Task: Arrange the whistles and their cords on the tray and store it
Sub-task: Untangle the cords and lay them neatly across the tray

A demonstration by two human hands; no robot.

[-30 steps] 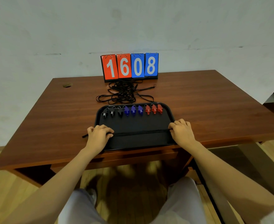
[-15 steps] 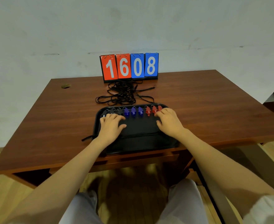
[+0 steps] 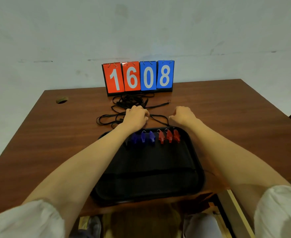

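Looking down over two bare forearms at a brown wooden desk (image 3: 55, 134). A black tray (image 3: 149, 157) lies at six o'clock, against the desk's near edge. The left hand (image 3: 136, 117) reaches past the tray's far rim towards eleven o'clock, its grip closed on a loose tangle of black cords (image 3: 129, 101) on the desk. Behind the tangle, at twelve o'clock, a flip scoreboard (image 3: 138, 76) reads 1608. Along the tray's far edge lie three blue whistles (image 3: 143, 138), then three red whistles (image 3: 169, 137) (anything further left is hidden under the left forearm). The right hand (image 3: 182, 115) is at one o'clock beyond the tray, fingers curled; a strand ends by its thumb, but I cannot tell whether the grip holds it
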